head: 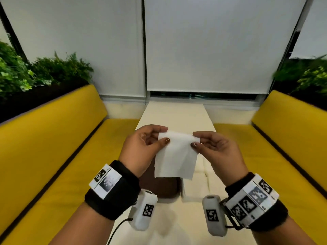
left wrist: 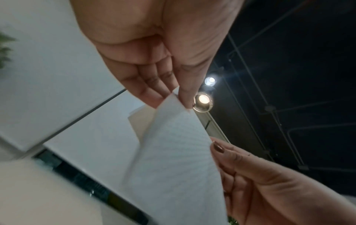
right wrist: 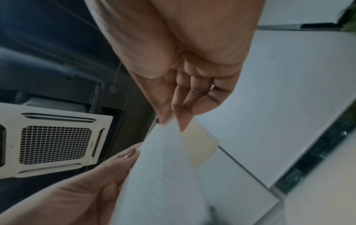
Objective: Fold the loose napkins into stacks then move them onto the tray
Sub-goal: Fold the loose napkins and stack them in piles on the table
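plainly, a thin white paper napkin [head: 175, 154] hangs in the air above the long cream table [head: 174, 112], held up by its two top corners. the left hand [head: 141, 147] pinches the left corner between thumb and forefinger, and the right hand [head: 215, 151] pinches the right corner the same way. below the sheet a dark brown tray [head: 164, 189] lies on the table, partly hidden by the napkin's lower edge. yellow padded benches [head: 53, 147] flank the table on both sides, with green plants [head: 35, 73] behind them.
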A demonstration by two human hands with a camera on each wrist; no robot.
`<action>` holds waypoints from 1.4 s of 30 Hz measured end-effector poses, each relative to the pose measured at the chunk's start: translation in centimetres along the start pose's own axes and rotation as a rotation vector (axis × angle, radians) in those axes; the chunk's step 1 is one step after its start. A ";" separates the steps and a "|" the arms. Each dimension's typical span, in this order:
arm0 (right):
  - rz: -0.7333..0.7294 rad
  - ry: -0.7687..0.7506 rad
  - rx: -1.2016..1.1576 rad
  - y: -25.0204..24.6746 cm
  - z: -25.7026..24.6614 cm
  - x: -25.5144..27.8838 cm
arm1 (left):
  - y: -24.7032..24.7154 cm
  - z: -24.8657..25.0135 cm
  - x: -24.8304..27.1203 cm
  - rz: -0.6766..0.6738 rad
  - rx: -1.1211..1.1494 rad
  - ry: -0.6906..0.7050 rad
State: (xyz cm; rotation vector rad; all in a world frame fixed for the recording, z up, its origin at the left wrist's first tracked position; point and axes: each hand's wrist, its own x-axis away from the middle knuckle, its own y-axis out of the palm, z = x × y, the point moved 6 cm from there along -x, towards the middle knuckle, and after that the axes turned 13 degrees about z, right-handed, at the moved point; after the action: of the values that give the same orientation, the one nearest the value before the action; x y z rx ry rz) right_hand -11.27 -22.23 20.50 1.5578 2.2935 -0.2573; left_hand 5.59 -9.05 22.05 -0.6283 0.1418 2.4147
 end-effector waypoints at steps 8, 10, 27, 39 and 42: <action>-0.036 -0.127 0.136 -1.6 -3.4 -2.8 | 1.6 3.2 -1.7 0.010 -0.142 0.178; -0.068 -0.067 0.117 -1.7 -3.6 -3.1 | 2.0 3.8 -2.0 0.006 -0.147 0.201; -0.097 0.259 -0.152 -2.7 -2.8 -0.7 | 4.9 -0.8 0.8 -0.096 0.338 -0.383; -0.275 0.151 0.025 -1.0 -1.4 2.4 | 3.3 -2.2 1.1 0.052 0.314 -0.422; -0.266 0.147 0.048 -0.8 -1.2 2.4 | 3.2 -2.3 1.2 0.051 0.301 -0.409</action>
State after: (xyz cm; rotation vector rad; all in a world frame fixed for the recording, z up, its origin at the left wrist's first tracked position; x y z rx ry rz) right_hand -13.00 -20.02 20.65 1.3299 2.6293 -0.2752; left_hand 3.78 -11.47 19.26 0.0077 0.3421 2.4482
